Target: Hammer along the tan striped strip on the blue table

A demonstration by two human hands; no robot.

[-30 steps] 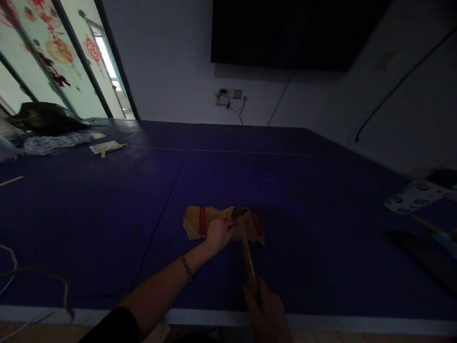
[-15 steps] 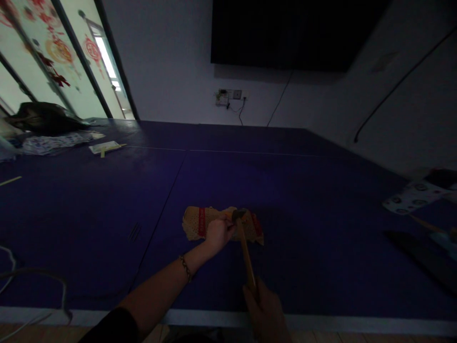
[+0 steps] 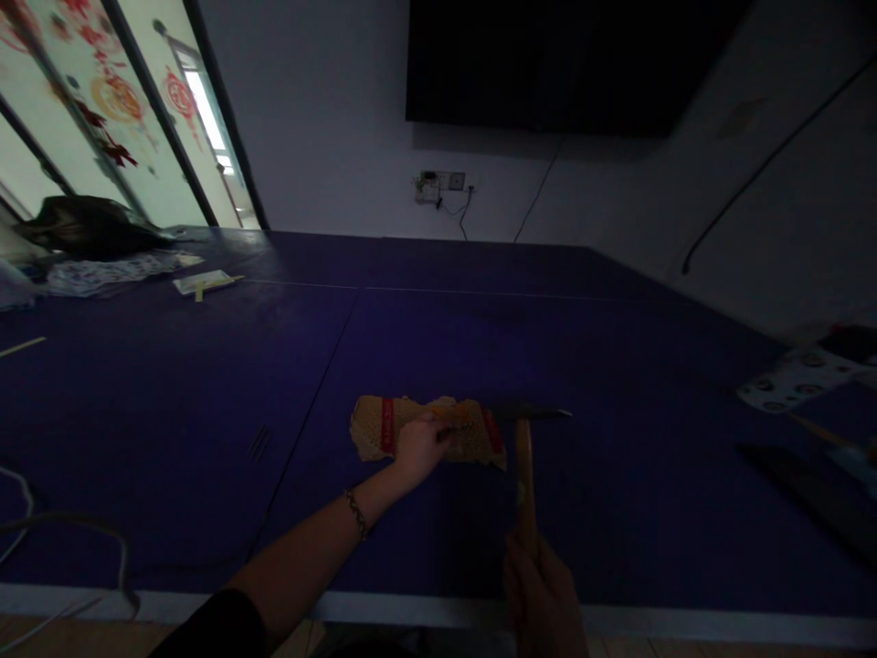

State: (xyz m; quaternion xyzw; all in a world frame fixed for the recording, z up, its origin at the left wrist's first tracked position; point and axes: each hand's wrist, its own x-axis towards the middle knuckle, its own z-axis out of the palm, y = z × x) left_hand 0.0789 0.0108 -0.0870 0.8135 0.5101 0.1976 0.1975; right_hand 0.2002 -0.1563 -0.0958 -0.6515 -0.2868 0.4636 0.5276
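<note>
A tan piece of material with red bands (image 3: 370,429) lies on the purple table (image 3: 548,338). My left hand (image 3: 419,450) rests on its middle, fingers pinched around a small thin dark item I cannot make out. An orange item (image 3: 449,416) lies on the material just beyond my fingertips. My right hand (image 3: 541,585), near the table's front edge, is closed round the wooden handle of a hammer (image 3: 524,484). The hammer's dark head is to the right of the material, apart from my left hand.
Several thin dark rods (image 3: 259,442) lie left of the material. Looped cables (image 3: 102,523) are at the near left. A dark flat object (image 3: 801,484) and a patterned item (image 3: 798,376) are at the right, papers (image 3: 206,281) at the far left.
The hammer has moved right, from over the material near my left fingertips to beside it, and my right hand has shifted right with it. My left hand has stayed in place.
</note>
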